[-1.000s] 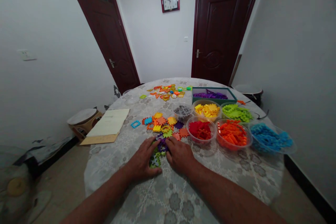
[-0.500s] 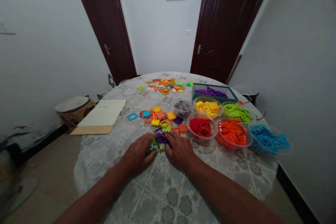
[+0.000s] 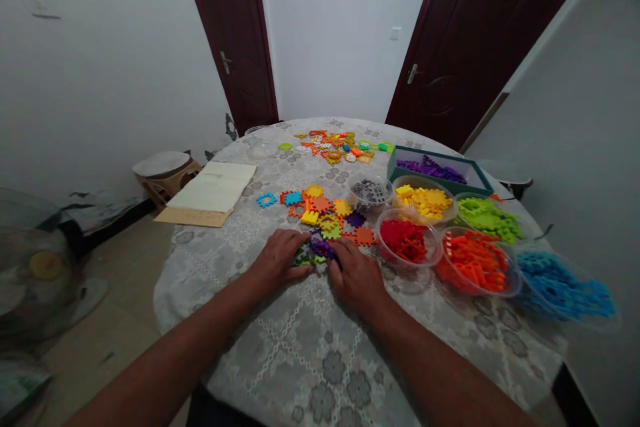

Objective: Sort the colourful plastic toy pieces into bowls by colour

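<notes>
Low over the tablecloth, both hands meet at a small cluster of toothed plastic building pieces. My left hand [image 3: 283,255] is closed on the green building piece [image 3: 303,255], gripping its left side. My right hand [image 3: 357,273] has its fingers closed on the purple building piece [image 3: 323,248], which sits against the green one. The fingers partly hide both, so I cannot tell whether they are locked together. Just beyond lies a loose pile of mixed pieces, among them an orange square piece [image 3: 364,236] and a dark purple piece [image 3: 355,218].
Clear tubs hold sorted pieces: red [image 3: 407,240], orange [image 3: 475,263], blue [image 3: 563,287], green [image 3: 487,217], yellow [image 3: 425,202] and grey [image 3: 370,191]. Behind them stands a green box [image 3: 483,180] of purple pieces. An open notebook [image 3: 215,187] lies left. More pieces [image 3: 333,143] are scattered at the far side.
My view has tilted down and turned slightly left, so the scene sits higher and further right. Both hands stay at the pieces, the purple one looking more tilted.
</notes>
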Tool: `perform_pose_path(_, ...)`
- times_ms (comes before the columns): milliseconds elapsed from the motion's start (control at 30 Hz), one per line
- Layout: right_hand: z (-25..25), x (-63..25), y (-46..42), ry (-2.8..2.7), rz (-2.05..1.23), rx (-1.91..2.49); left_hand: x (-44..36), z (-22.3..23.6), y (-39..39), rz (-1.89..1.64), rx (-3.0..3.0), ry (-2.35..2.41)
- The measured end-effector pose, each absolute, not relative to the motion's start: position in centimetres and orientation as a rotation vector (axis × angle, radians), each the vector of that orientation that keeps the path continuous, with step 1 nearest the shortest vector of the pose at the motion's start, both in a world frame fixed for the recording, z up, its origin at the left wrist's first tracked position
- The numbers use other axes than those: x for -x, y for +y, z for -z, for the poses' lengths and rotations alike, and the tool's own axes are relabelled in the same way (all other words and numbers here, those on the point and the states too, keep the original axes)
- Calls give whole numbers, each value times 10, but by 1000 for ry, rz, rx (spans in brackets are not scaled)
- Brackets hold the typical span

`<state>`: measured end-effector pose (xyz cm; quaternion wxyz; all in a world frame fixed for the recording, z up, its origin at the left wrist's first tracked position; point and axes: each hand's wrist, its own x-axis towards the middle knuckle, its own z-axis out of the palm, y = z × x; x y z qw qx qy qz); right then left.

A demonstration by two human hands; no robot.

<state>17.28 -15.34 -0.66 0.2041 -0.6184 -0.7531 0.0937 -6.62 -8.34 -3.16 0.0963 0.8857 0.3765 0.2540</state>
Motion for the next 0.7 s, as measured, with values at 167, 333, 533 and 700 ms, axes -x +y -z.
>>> perform_pose_path(167,15,-181,-149,-1981,-295,1580,54,27,-82,-688,-2676,1157)
perform_pose_path(333,19,-187,-145,-1883,-346,1541,51,24,-88,-774,-2638,1173)
perform_pose_path(533,21,-190,-141,-1789,-365,1538,53,23,-91,-912,-2528,1149)
perform_pose_path(700,26,-191,-140,-1715,-340,1509,55,19,-89,-1036,-2421,1194)
